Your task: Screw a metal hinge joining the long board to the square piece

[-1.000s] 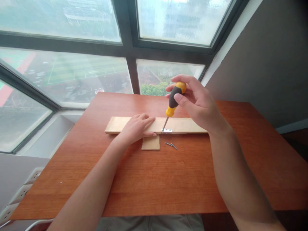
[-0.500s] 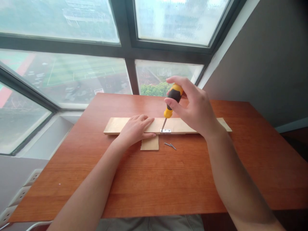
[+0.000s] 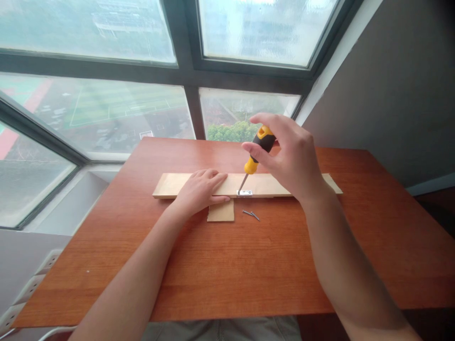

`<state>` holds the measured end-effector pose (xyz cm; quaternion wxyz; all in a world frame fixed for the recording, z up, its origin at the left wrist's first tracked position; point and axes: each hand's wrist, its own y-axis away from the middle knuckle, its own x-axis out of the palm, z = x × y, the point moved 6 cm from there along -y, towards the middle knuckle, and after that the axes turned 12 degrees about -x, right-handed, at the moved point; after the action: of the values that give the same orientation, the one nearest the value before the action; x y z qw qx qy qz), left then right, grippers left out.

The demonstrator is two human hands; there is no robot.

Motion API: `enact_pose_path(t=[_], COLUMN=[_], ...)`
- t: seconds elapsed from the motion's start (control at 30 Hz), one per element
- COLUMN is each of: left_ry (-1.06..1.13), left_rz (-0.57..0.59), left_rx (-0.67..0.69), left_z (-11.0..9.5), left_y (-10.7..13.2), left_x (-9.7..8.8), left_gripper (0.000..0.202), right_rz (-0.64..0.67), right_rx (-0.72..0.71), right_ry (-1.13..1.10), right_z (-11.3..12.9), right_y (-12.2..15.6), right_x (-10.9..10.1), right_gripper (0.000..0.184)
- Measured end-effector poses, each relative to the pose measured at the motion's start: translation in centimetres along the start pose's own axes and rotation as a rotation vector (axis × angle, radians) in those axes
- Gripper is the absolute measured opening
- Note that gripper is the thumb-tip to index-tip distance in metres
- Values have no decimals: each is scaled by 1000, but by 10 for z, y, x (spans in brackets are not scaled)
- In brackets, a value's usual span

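Observation:
A long pale wooden board (image 3: 249, 183) lies across the tabletop. My left hand (image 3: 202, 187) holds it down, fingers on its upper face and thumb along the front edge. In my right hand (image 3: 289, 154) is a yellow-and-black screwdriver (image 3: 251, 162), tilted, with the thumb and fingers around its handle. Its tip meets the left end of a small silver metal bracket (image 3: 245, 192) at the board's front edge. Beneath my left thumb, a small square piece of wood (image 3: 221, 211) sticks out in front of the board. A few loose screws (image 3: 250, 215) lie to its right.
The reddish-brown wooden table (image 3: 227, 265) reaches to large framed windows (image 3: 192, 71) at the back and left. Wall sockets (image 3: 31, 286) and a white cable (image 3: 57, 331) are at the lower left. A grey wall (image 3: 384, 94) rises on the right.
The screwdriver's handle has leaned and turned slightly to the right along with my right hand, while its tip stays on the bracket. My left hand and the board have hardly moved.

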<state>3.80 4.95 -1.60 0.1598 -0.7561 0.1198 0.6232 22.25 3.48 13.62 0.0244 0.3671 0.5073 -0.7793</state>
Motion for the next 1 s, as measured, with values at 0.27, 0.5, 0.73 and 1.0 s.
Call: enact_pose_path(t=[0.27,0.5,0.73,1.0], left_ry=[-2,11,4,13], left_rz=[6,4,-3,-2], left_rx=[7,0,11,7], left_z=[-1,0,-2,0], left_y=[0,1,1,0], left_x=[-1,0,-2,0], left_gripper=[65,64,63,63], right_rz=[164,80,153,128], right_rx=[-6,-25,-60,8], right_ry=[-278,84,-112,42], right_z=[6,5,12,-4], right_y=[3,0,0,4], right_x=[4,3,7,5], right_gripper=[48,38,46,51])
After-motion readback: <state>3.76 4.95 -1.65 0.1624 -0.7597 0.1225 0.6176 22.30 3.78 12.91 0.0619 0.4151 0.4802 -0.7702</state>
